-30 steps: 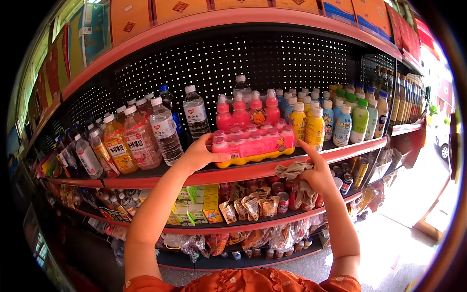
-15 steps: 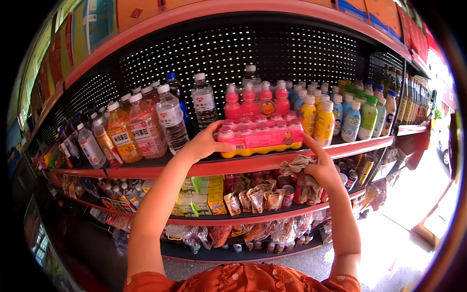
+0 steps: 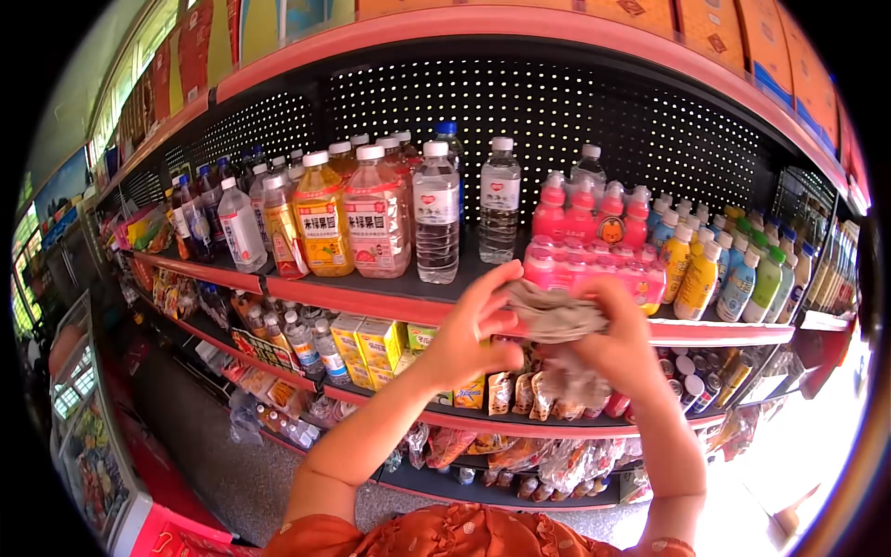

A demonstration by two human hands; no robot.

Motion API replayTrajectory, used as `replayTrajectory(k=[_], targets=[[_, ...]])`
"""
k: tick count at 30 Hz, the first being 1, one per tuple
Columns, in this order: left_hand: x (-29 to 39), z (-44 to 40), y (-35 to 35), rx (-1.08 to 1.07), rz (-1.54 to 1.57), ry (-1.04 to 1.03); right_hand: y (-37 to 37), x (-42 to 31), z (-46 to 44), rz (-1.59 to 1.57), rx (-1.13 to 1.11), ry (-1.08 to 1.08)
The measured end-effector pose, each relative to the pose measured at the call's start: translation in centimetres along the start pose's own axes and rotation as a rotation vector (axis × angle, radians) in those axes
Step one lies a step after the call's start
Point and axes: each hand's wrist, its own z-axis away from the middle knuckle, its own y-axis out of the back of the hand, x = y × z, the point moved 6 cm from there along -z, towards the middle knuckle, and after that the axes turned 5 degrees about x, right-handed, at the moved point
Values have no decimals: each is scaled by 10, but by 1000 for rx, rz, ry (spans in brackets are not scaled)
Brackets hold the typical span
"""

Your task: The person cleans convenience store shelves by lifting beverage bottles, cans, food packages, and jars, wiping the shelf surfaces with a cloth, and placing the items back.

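Note:
Before the shelf edge, my right hand [image 3: 620, 336] grips a crumpled grey-beige cloth [image 3: 554, 314], part of which hangs down below it. My left hand [image 3: 476, 336] is just left of the cloth, its fingers spread and curved toward it. Behind the hands, the pink bottle pack [image 3: 580, 264] rests on the upper shelf, its lower front partly hidden by the cloth and my right hand. Pink bottles [image 3: 580, 215] stand behind the pack. To its left are two clear water bottles [image 3: 437, 215] [image 3: 499, 206] with white caps.
Large orange and pink drink bottles [image 3: 378, 218] stand at the left. Yellow, blue and green bottles [image 3: 698, 278] are at the right. The red shelf edge [image 3: 371, 300] runs beneath them. Cartons [image 3: 368, 348], pouches and cans fill the shelf below. A glass-topped case [image 3: 88, 408] is at lower left.
Both hands have come off the pink pack, which stays on the shelf. They are now close together, with the cloth raised between them. The view has turned left.

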Motion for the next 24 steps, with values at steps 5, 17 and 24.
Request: replayTrajectory(k=[5,17,24], targets=[[8,44,35,175,19,61,-96,-40,-40,-45,-660,207],[-63,143,142,192,-332,317,-83,35,-240,650,172,64],[-116,204,173,107,-371,415,-74,-14,-208,694,166,-4]])
